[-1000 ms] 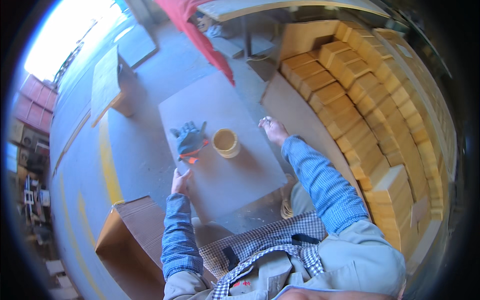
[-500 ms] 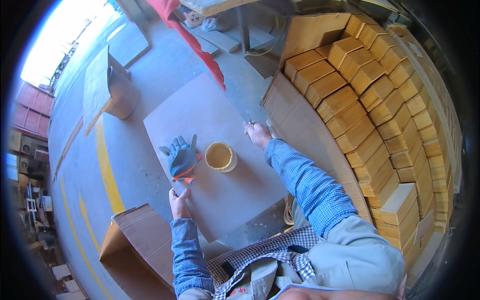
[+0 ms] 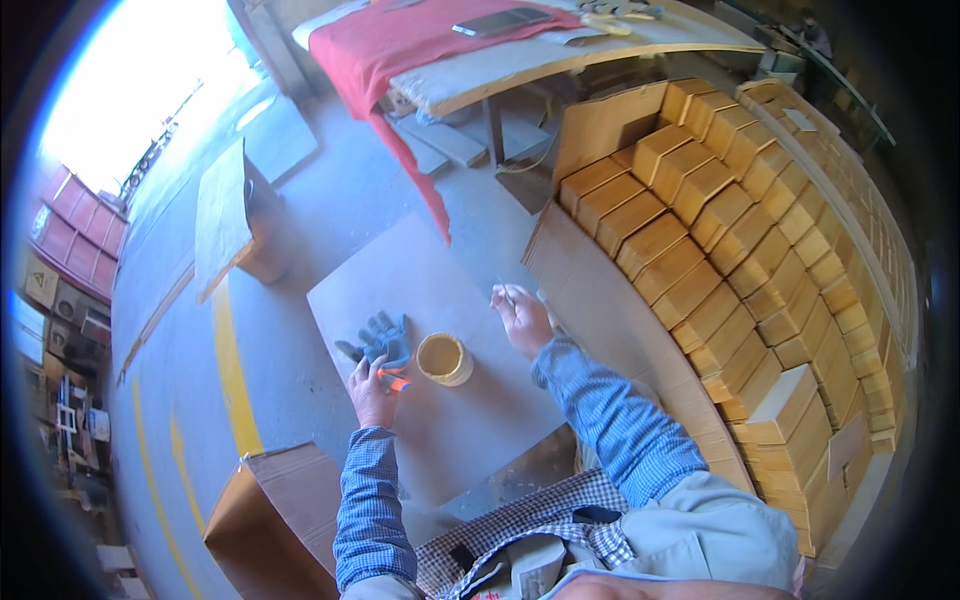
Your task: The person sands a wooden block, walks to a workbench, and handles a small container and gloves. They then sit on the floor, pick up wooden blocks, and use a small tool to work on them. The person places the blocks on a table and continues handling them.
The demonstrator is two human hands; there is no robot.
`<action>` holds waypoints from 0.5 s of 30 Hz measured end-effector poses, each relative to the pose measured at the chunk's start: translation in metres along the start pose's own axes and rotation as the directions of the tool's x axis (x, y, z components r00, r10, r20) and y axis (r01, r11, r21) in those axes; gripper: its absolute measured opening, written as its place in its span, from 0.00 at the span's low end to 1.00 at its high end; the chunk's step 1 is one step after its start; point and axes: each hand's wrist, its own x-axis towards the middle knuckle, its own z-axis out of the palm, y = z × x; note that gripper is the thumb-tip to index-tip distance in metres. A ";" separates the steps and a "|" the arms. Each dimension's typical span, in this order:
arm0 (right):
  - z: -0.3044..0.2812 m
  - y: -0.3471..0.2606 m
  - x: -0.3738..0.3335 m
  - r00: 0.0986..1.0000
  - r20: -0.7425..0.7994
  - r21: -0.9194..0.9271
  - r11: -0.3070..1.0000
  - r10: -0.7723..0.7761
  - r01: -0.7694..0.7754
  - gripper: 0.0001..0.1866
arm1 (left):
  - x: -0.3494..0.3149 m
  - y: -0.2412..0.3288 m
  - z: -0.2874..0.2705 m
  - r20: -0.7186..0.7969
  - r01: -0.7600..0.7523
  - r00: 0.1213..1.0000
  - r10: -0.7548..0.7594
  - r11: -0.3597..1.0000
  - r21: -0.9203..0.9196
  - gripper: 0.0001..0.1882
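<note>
My left hand [image 3: 372,396] is at the cuff end of a blue-grey work glove [image 3: 388,342], fingers closed on it. Beside those fingers shows a small orange piece [image 3: 396,381], partly hidden; whether it belongs to the glove I cannot tell. Just right of the glove stands an open, pale yellow tub [image 3: 445,360] with a ragged rim. Both rest on a flat, greyish-brown board [image 3: 450,430] in front of me. Above the board's right edge, my right hand [image 3: 524,322] is closed around a slim metal tool [image 3: 504,288], mostly hidden by the fingers.
A large carton [image 3: 640,360] at right holds rows of yellowish wooden blocks [image 3: 690,250]. An open cardboard box [image 3: 290,495] stands at lower left. Ahead is a table [image 3: 440,88] with a red cloth [image 3: 370,55]. A sheet-topped bin [image 3: 225,215] stands at far left.
My left hand has moved from the board's left edge up to the glove, which has shifted slightly right and away. The right hand still holds the tool. The view has tilted up.
</note>
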 end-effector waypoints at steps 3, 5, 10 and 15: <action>-0.032 -0.015 -0.019 0.998 -0.034 -0.014 0.998 -0.059 0.059 0.17 | 0.031 0.005 0.004 0.015 0.050 0.999 -0.049 0.994 -0.100 0.17; -0.046 -0.017 -0.028 0.997 -0.073 0.045 0.999 0.001 0.002 0.16 | 0.046 0.007 -0.008 -0.033 0.020 0.999 -0.042 0.867 -0.498 0.11; -0.049 -0.007 -0.038 0.939 -0.117 0.426 0.871 0.323 -0.247 0.19 | 0.080 0.077 -0.093 -0.323 -0.294 0.944 0.069 0.620 -0.727 0.09; -0.038 0.005 -0.031 0.886 -0.040 0.508 0.773 0.462 -0.380 0.19 | 0.156 0.294 -0.191 -0.215 -0.382 0.906 0.366 0.482 -0.788 0.10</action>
